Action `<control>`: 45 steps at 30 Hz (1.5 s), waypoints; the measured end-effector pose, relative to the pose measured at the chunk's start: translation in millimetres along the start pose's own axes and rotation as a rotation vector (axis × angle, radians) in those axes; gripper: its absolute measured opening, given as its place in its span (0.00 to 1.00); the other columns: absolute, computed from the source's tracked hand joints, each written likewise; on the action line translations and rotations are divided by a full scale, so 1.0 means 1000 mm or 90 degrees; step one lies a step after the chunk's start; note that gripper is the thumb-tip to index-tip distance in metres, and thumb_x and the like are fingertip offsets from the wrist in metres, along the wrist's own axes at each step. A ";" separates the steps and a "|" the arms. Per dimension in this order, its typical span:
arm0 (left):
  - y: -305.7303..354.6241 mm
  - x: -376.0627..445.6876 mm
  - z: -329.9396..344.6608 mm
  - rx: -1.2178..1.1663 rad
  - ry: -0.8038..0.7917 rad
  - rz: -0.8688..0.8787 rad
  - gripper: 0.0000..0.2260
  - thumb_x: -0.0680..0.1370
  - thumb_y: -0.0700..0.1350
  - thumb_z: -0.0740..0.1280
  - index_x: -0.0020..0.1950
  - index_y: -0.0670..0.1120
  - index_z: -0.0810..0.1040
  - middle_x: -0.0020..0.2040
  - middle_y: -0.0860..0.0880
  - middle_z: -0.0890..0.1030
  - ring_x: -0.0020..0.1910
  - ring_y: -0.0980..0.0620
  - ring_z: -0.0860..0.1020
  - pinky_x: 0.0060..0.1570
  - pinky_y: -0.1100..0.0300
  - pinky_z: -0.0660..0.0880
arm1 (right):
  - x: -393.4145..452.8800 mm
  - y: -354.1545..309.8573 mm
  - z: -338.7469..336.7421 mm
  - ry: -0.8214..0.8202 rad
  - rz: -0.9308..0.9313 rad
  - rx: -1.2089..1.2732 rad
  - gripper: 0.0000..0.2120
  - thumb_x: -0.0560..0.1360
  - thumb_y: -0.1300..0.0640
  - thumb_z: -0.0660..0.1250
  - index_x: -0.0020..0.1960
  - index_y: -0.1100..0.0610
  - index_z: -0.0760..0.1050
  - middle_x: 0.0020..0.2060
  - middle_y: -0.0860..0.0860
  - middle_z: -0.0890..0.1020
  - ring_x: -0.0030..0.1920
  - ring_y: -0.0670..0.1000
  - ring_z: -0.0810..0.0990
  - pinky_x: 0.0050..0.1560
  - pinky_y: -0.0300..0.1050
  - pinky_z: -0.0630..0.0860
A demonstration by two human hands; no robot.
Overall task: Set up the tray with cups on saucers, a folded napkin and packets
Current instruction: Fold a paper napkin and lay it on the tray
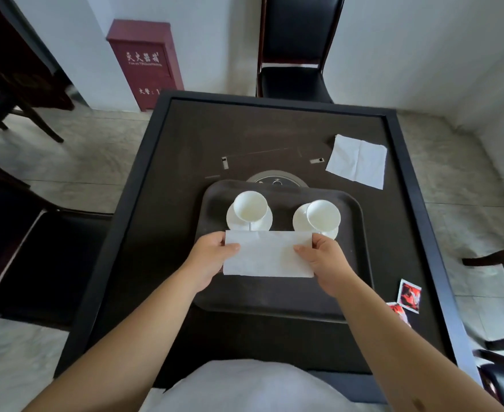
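Observation:
A dark tray lies on the table in front of me. At its far side stand two white cups on white saucers, the left cup and the right cup. A folded white napkin is held flat just above the tray's middle. My left hand pinches its left end and my right hand pinches its right end. Red and white packets lie on the table, right of the tray.
An unfolded white napkin lies at the table's far right. The dark square table has a raised rim and a round metal fitting behind the tray. Black chairs stand around it, and a red cabinet stands by the wall.

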State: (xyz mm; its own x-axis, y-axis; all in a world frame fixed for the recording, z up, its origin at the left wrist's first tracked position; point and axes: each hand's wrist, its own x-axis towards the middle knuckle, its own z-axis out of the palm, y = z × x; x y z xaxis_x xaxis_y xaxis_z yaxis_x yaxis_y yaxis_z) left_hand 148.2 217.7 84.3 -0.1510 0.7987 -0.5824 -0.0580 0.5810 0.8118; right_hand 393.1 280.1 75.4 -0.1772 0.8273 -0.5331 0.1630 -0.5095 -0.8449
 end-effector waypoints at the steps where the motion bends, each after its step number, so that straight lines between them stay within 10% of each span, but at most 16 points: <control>1: -0.008 -0.002 0.000 0.007 0.007 -0.006 0.07 0.78 0.42 0.68 0.56 0.48 0.80 0.52 0.49 0.84 0.51 0.49 0.82 0.53 0.45 0.80 | -0.004 0.008 0.000 -0.005 0.009 -0.002 0.06 0.76 0.65 0.68 0.50 0.59 0.81 0.47 0.56 0.86 0.50 0.60 0.84 0.52 0.60 0.80; 15: -0.058 0.027 0.004 0.167 0.098 -0.034 0.09 0.75 0.39 0.69 0.51 0.51 0.78 0.49 0.52 0.83 0.46 0.54 0.81 0.43 0.59 0.78 | 0.017 0.071 0.024 0.082 0.100 -0.166 0.07 0.76 0.60 0.67 0.48 0.49 0.78 0.46 0.49 0.84 0.48 0.53 0.82 0.49 0.55 0.82; 22: -0.072 0.038 0.003 0.245 0.099 -0.068 0.24 0.75 0.39 0.67 0.70 0.51 0.69 0.53 0.51 0.80 0.48 0.53 0.79 0.35 0.63 0.74 | 0.031 0.083 0.033 0.095 0.101 -0.319 0.10 0.77 0.56 0.66 0.57 0.51 0.73 0.46 0.44 0.78 0.42 0.45 0.76 0.38 0.38 0.73; 33: -0.085 0.033 0.006 0.529 0.104 0.076 0.28 0.77 0.43 0.67 0.75 0.50 0.62 0.72 0.49 0.62 0.59 0.50 0.74 0.54 0.53 0.76 | 0.022 0.085 0.022 0.138 0.086 -0.533 0.30 0.73 0.50 0.69 0.71 0.47 0.61 0.61 0.46 0.74 0.53 0.50 0.77 0.41 0.46 0.77; 39: -0.095 0.024 0.006 0.849 0.025 0.311 0.19 0.76 0.44 0.69 0.68 0.50 0.74 0.70 0.43 0.69 0.64 0.42 0.69 0.55 0.46 0.73 | 0.009 0.090 0.020 -0.061 -0.239 -0.891 0.23 0.76 0.51 0.65 0.70 0.52 0.68 0.69 0.51 0.67 0.66 0.57 0.67 0.62 0.52 0.69; 45: -0.103 0.022 0.003 0.951 -0.006 0.289 0.21 0.76 0.41 0.65 0.67 0.56 0.70 0.73 0.49 0.64 0.69 0.46 0.64 0.62 0.47 0.64 | 0.001 0.096 0.021 -0.175 -0.244 -0.932 0.20 0.78 0.55 0.60 0.69 0.51 0.67 0.69 0.50 0.67 0.66 0.54 0.66 0.63 0.49 0.67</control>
State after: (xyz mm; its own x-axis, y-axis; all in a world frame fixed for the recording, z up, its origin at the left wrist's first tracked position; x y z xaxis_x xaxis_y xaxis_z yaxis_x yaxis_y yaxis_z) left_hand 153.5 175.7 -11.7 0.1235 0.9414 -0.3137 0.9866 -0.0825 0.1408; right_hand 388.2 226.8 -6.8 -0.5715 0.6983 -0.4310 0.8182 0.5249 -0.2345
